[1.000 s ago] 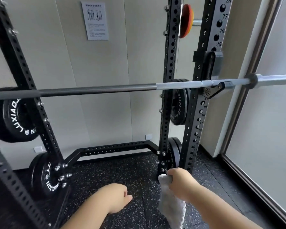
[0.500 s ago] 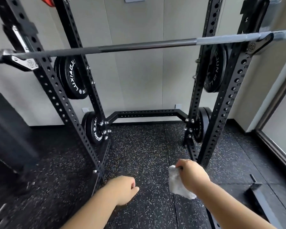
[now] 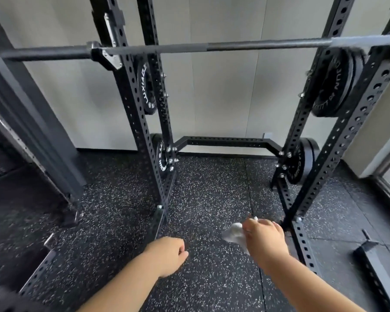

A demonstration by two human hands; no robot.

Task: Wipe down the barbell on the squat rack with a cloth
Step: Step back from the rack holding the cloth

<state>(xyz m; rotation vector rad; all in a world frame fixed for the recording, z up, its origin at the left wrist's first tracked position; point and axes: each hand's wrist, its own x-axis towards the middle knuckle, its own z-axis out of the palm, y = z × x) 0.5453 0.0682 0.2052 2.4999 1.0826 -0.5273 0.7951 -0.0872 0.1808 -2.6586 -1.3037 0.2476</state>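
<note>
Two hands are seen low in the view, well below the barbell (image 3: 245, 45), which is laid across the squat rack (image 3: 135, 113) on its hooks, high up and untouched. A white cloth (image 3: 233, 233) is pinched in the right hand (image 3: 267, 240), bunched under the curled fingers with a loose tail hanging. The left hand (image 3: 168, 253) is held with fingers loosely curled and nothing in it.

Several risks can be judged from this. The cloth is gripped by a small part only, so it could be dropped on the reach up. Its tail could also be snagged on a bolt or hole of the right upright (image 3: 338, 140), which stands just beside the hand. The barbell appears only to be rested on the hooks, not clamped. If it is rubbed hard along its length with no second hand to steady it, it may be rolled or slid in the hook (image 3: 109, 59). Knuckles could be knocked where the bar is crossed by the uprights, and those stretches are easily missed.

Underfoot, a black rubber floor (image 3: 212, 194) flecked with white is laid in tiles, with a seam visible. Black weight plates (image 3: 334, 84) are stored at both sides of the rack. A pale panelled wall (image 3: 230, 91) is seen behind and a dark machine frame (image 3: 43, 140) at the left. At the right, a low black bar (image 3: 376, 264) is set on the floor, and a foot could be caught on it.
</note>
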